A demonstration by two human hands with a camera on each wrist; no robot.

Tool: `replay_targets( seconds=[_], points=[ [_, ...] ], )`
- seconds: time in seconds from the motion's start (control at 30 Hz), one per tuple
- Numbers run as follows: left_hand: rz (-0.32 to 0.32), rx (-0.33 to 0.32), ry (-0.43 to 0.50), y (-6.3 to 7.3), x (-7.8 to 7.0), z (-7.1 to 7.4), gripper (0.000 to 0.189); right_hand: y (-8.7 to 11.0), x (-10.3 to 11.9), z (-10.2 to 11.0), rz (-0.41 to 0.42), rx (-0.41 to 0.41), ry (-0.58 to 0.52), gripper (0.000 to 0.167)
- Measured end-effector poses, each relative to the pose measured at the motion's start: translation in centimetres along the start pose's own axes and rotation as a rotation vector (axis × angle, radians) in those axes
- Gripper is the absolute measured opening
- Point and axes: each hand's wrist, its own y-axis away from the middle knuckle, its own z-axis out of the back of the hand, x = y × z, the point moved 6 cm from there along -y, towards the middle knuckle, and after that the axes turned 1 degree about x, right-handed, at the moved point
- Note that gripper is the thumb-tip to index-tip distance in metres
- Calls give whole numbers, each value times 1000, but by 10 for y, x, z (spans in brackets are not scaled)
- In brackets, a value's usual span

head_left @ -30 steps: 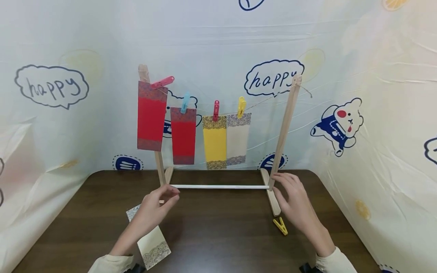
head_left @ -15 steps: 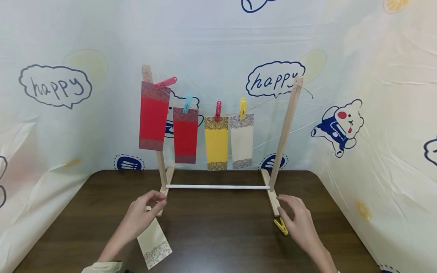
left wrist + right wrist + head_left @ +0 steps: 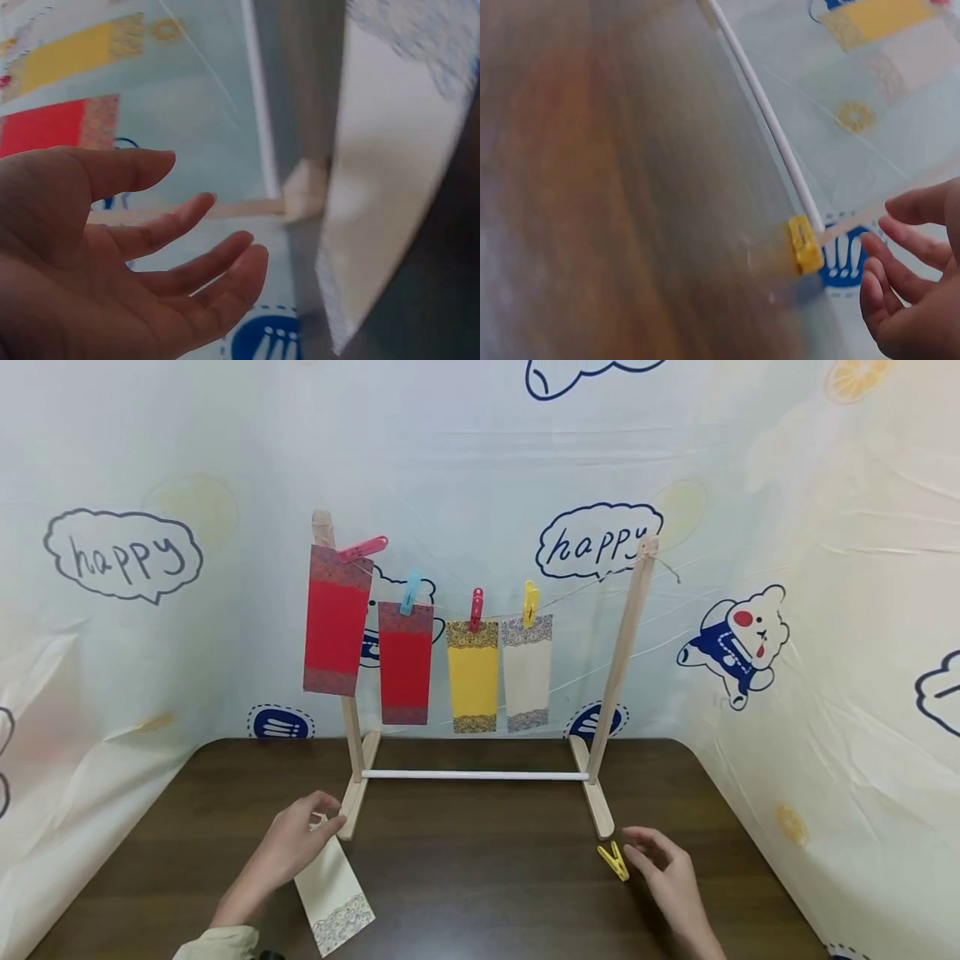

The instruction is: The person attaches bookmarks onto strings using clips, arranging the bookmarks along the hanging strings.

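My left hand (image 3: pixel 288 843) hovers over the upper end of a cream card with lace-patterned ends (image 3: pixel 333 881), fingers loosely bent and holding nothing; the left wrist view shows the card (image 3: pixel 390 165) apart from the fingertips. At the right, my right hand (image 3: pixel 667 877) is just beside a yellow clothespin (image 3: pixel 613 862) lying on the table. In the right wrist view its relaxed fingers are apart from the clothespin (image 3: pixel 805 245). Behind both hands stands a wooden frame with a white crossbar (image 3: pixel 476 775).
A string between the posts bears a large red card (image 3: pixel 337 622), a smaller red card (image 3: pixel 405 668), a yellow card (image 3: pixel 472 681) and a white card (image 3: pixel 528 677), each under a clothespin. The right foot (image 3: pixel 600 810) of the frame lies near the loose clothespin. A printed cloth hangs behind.
Both hands have let go of the frame near its crossbar and drawn back toward the person. The left has come over the cream card, the right beside the loose yellow clothespin.
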Motion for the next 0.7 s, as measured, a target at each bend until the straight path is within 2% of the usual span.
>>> replay_targets(
  seconds=[0.17, 0.27, 0.47, 0.57, 0.7],
  points=[
    [33, 26, -76, -6, 26, -4, 29, -1, -25, 5, -151, 29, 77, 33],
    [59, 24, -123, -9, 40, -3, 34, -1, -32, 5, -179, 68, 167, 39],
    [131, 62, -168, -11, 66, -4, 58, -1, -30, 1, -89, 72, 324, 42],
    [161, 96, -169, -10, 72, -4, 77, -1, -29, -3, -53, 76, 358, 42],
    [204, 125, -193, -10, 75, -4, 90, 0, -27, -7, -18, 68, 359, 40]
  ],
)
